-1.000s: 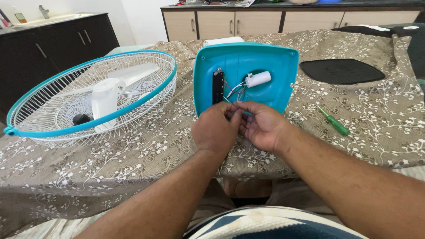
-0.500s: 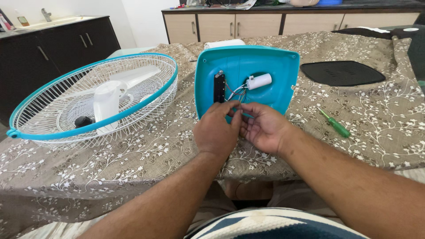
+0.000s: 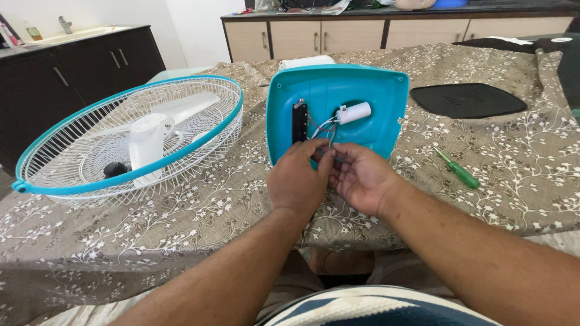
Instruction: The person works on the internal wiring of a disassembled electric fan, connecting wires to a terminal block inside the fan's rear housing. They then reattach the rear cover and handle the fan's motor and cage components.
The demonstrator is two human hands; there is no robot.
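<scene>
A teal fan base shell point(image 3: 368, 99) stands tilted on its edge on the table, its open underside toward me. Inside it sit a black switch block point(image 3: 299, 122), a white cylindrical capacitor point(image 3: 354, 113) and thin wires point(image 3: 322, 127). My left hand point(image 3: 298, 178) and my right hand point(image 3: 361, 177) meet at the shell's lower edge, fingertips pinched together on the wires. The wire ends are hidden by my fingers.
A white fan head with a teal-rimmed wire guard point(image 3: 130, 145) lies to the left. A green screwdriver point(image 3: 459, 171) lies right of my right hand. A black base cover plate point(image 3: 467, 99) rests farther back right. A floral cloth point(image 3: 519, 181) covers the table; cabinets stand behind.
Both hands stay at the shell's lower edge, with only slight finger shifts on the wires. The view has shifted a little.
</scene>
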